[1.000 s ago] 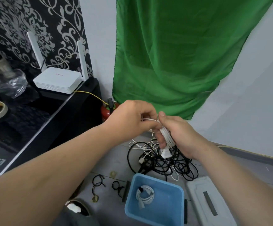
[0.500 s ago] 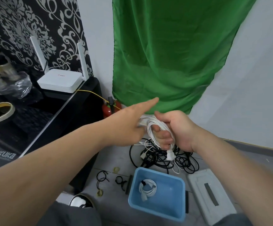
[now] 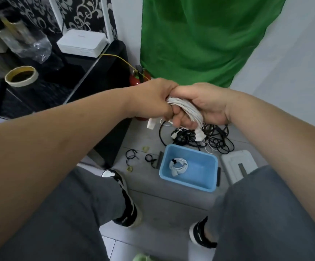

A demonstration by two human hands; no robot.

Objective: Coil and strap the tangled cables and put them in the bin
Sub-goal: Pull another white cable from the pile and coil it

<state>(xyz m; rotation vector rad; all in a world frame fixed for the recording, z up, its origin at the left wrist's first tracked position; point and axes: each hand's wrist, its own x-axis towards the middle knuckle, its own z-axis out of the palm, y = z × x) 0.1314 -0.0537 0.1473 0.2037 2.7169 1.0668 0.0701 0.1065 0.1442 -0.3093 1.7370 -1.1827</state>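
A coiled white cable (image 3: 187, 109) is bunched between both hands above the floor. My right hand (image 3: 200, 106) grips the coil, and a white plug hangs below its fingers. My left hand (image 3: 152, 98) closes on the coil's left end, with another white plug sticking out under it. On the floor below lies a tangle of black and white cables (image 3: 200, 138). In front of it stands a blue bin (image 3: 205, 182) holding one strapped white cable coil (image 3: 178, 165).
Black straps (image 3: 132, 156) and small rings lie on the floor left of the bin. A white lid (image 3: 236, 163) lies to its right. A black desk (image 3: 62, 85) with a router and a tape roll stands at the left. My legs and shoes fill the foreground.
My left hand, which had its finger stretched out, has closed on the white coil. The view has tilted down, so my legs and shoes now show.
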